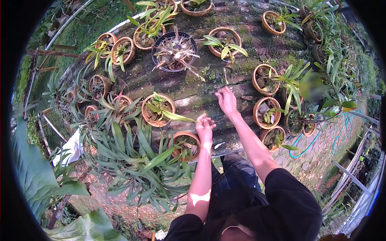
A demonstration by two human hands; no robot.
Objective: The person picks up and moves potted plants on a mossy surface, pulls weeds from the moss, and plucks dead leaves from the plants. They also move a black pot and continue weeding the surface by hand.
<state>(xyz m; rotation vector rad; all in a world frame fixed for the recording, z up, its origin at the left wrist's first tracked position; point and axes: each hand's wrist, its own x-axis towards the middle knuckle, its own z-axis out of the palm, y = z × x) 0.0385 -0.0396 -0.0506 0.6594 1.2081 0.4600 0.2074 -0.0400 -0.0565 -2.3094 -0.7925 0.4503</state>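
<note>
My left hand (205, 127) is closed at the tip of a long yellow-green leaf (179, 117). That leaf arches out of a round clay pot (145, 115), which also holds bright green small-leaved growth (160, 100). Farther forward and to the right, my right hand (227, 102) has its fingers curled together over the mossy tabletop (193, 90). A thin, pale dry strip (226, 76) extends just beyond its fingertips; what the fingers grip, I cannot tell. Close to my left forearm stands another clay pot (197, 138) with a small plant.
A dark pot (154, 56) of dry, tangled roots stands farther back. Clay pots (255, 116) line the right side, and another clay pot (240, 38) sits at the back. Strappy foliage (132, 160) spreads over the left front edge. A turquoise hose (299, 154) lies on the ground.
</note>
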